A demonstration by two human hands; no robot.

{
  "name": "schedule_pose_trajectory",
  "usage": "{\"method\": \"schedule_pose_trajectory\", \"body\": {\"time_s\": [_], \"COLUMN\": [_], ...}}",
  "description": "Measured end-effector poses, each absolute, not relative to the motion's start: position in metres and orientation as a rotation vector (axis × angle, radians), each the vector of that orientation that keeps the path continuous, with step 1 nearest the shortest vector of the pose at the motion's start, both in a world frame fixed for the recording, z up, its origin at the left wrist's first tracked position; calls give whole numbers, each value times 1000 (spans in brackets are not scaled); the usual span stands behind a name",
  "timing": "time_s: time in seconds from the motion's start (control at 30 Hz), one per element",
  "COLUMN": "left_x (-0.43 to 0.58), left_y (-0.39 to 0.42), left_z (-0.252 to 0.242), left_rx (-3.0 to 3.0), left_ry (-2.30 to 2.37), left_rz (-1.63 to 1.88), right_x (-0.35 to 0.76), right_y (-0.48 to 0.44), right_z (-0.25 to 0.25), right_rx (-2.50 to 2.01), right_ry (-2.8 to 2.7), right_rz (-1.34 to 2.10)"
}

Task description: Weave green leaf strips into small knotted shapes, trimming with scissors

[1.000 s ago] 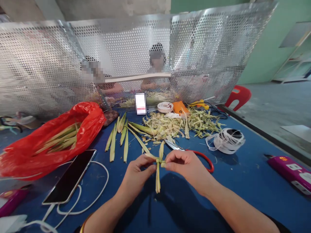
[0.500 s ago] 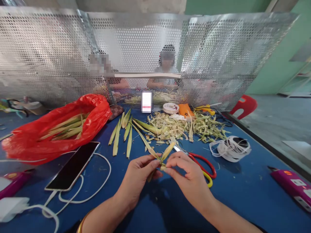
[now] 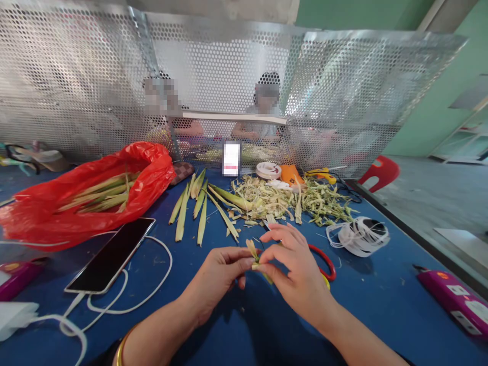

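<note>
My left hand (image 3: 223, 272) pinches a small folded piece of corn husk (image 3: 251, 248) between thumb and fingers. From the other side my right hand (image 3: 295, 272) has its thumb and forefinger closed on the same husk piece, its other fingers raised. The fingers hide much of the husk's lower part. Scissors with a red and yellow handle (image 3: 331, 265) lie on the table, partly covered by my right hand. Beyond the hands, several long husk strips (image 3: 203, 223) and a pile of shredded husk (image 3: 263, 198) are spread out.
A red plastic bag (image 3: 49, 208) of husks and a phone (image 3: 110, 256) with a white cable lie left. At right are a roll of white cord (image 3: 364, 236) and a purple device (image 3: 453, 300). A perforated metal screen (image 3: 229, 61) stands behind, with people beyond it.
The upright husk leaf between my hands now leans left and looks shorter. My right hand has turned, its fingers lifted higher over the scissors. The view has shifted slightly.
</note>
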State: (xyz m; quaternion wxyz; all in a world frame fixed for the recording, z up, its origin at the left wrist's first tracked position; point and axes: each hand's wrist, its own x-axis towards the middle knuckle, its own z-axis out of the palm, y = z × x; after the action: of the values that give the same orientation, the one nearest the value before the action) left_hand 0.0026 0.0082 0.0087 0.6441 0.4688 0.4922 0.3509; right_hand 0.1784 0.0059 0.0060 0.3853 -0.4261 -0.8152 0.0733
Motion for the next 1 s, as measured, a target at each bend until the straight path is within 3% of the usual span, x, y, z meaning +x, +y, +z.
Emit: {"method": "schedule_pose_trajectory", "body": {"time_s": [0.5, 1.0], "left_x": [7, 6], "left_y": [5, 5], "left_z": [13, 12], "left_rx": [1083, 1060], "left_ry": [1092, 1092], "left_rz": [747, 771], "right_x": [175, 171], "right_y": [6, 8], "right_z": [3, -3], "right_rx": [-1235, -1150], "right_ry": [-1788, -1722], "right_rz": [617, 678]}}
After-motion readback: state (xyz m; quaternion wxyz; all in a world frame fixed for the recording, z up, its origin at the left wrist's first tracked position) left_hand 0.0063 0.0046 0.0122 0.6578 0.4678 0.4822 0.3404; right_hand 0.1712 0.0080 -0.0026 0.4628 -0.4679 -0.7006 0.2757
